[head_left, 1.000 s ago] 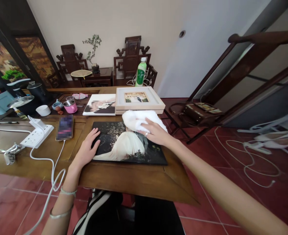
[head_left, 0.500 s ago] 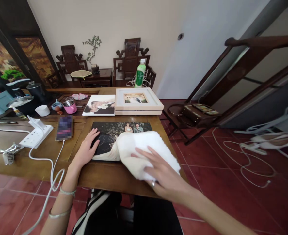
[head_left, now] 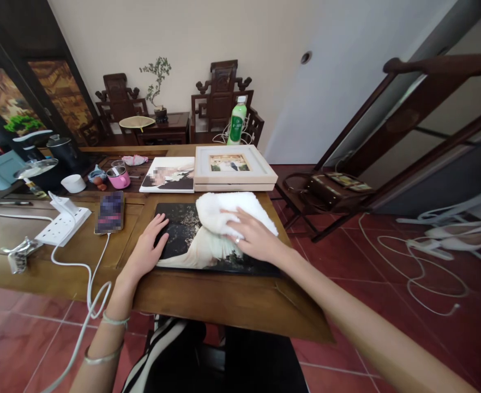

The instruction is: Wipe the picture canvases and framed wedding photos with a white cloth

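Observation:
A dark photo panel (head_left: 179, 232) with a wedding picture lies flat near the front edge of the table. My left hand (head_left: 147, 246) rests on its left edge, the fingers stretched out over the border. On the far right part of the panel, my right hand (head_left: 252, 234) presses a fluffy white cloth (head_left: 214, 207), with fingers bent into it. The cloth covers the upper right of the picture and comes close to the framed photo behind.
Behind the panel are a white-framed photo (head_left: 202, 173) and a smaller photo board (head_left: 148, 189). To the left lie a phone (head_left: 110, 213), a white power strip (head_left: 62, 225) with cables, and a pink cup (head_left: 118, 177). A green bottle (head_left: 236, 123) stands at the back.
My right hand has moved the cloth away from me, from the panel's near right corner to its far side, uncovering the lower right of the picture. My left hand stays put.

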{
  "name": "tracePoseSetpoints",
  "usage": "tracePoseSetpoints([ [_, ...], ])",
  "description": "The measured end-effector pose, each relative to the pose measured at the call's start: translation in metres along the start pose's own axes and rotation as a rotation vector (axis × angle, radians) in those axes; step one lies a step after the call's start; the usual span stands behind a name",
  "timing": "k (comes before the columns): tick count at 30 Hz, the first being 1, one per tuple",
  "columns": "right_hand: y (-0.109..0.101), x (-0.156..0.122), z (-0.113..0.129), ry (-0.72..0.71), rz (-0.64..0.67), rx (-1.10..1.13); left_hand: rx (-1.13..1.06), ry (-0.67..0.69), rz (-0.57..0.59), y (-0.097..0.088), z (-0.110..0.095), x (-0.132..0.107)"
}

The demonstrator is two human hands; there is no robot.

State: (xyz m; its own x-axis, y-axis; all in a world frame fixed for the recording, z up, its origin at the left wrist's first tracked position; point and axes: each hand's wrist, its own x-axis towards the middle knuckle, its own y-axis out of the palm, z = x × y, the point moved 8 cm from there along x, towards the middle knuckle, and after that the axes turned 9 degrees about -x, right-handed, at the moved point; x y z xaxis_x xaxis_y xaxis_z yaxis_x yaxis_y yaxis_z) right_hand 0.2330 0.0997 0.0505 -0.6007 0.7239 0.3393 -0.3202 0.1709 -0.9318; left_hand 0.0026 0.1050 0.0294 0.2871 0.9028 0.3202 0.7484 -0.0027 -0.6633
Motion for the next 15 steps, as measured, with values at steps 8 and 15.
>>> tracePoseSetpoints([
  [8, 0.010, 0.027, -0.027, 0.043, -0.054, -0.074, -0.009, -0.006, 0.001, 0.001, -0.001, 0.000],
  [15, 0.005, -0.009, 0.008, 0.048, -0.081, -0.057, -0.013, -0.002, -0.001, 0.002, 0.000, 0.000],
])
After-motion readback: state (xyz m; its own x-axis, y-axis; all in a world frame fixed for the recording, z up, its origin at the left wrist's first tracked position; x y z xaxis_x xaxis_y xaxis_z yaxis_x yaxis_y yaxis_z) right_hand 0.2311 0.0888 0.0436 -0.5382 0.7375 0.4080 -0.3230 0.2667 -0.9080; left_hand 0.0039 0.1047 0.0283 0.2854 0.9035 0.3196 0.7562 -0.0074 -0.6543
